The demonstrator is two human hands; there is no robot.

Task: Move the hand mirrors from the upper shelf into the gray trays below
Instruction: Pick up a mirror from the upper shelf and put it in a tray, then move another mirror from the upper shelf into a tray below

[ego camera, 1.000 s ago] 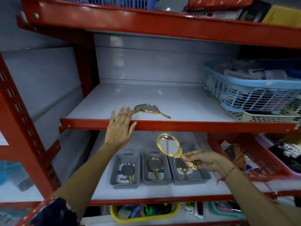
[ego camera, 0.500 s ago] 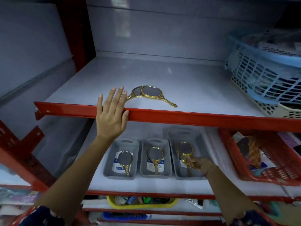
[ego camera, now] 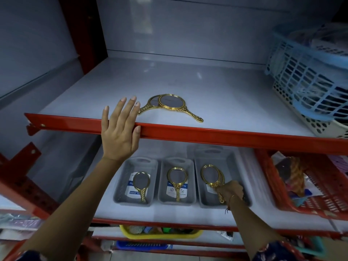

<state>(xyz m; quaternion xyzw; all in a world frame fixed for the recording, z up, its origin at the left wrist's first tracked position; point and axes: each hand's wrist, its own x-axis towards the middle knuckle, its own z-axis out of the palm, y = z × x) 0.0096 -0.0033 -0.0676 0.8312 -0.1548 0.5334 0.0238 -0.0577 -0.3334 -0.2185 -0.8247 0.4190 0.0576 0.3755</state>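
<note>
Held mirror: in the right gray tray, over another mirror. Right hand fingers grip its handle; lay it flat, then release. Left hand, fingers spread, braces the upper shelf; two mirrors remain there.

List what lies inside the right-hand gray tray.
The right-hand gray tray holds two overlapping gold hand mirrors. The right hand covers their handles and part of the tray floor, so anything beneath is hidden.
</note>
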